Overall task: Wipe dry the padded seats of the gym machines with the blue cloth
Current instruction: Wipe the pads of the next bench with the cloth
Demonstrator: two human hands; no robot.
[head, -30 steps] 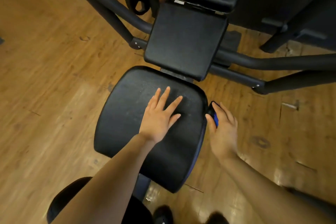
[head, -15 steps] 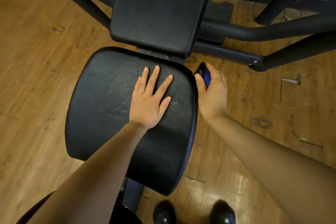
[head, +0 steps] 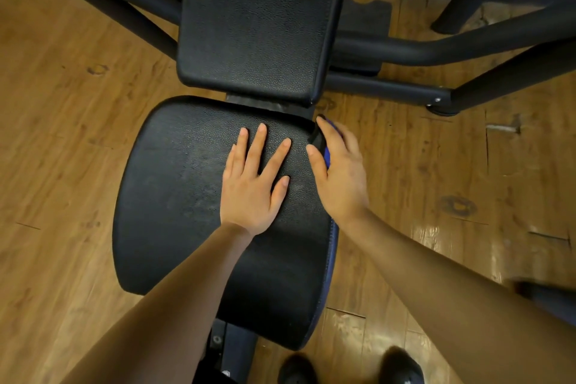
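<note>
Blue cloth (head: 326,155) is gripped by the right hand (head: 339,178), whose fingers are curled over it at the far right edge of the seat (head: 174,196); only a small strip of the cloth is seen between thumb and fingers, pressed against the seat's side. The left hand (head: 254,187) is laid flat on the black padded top of the seat, just beside the right hand, with its fingers straight and spread and nothing held. A pebbled black surface is shown by the seat, and a blue trim is seen along its right side. A black back pad (head: 255,25) is mounted just beyond the seat, with a narrow gap between the two. Dark metal frame bars (head: 436,53) are seen running out to both sides behind the pad. A worn wooden floor (head: 62,134) is spread under the machine. Two dark shoes (head: 402,366) are seen at the bottom edge, near the seat's post.
</note>
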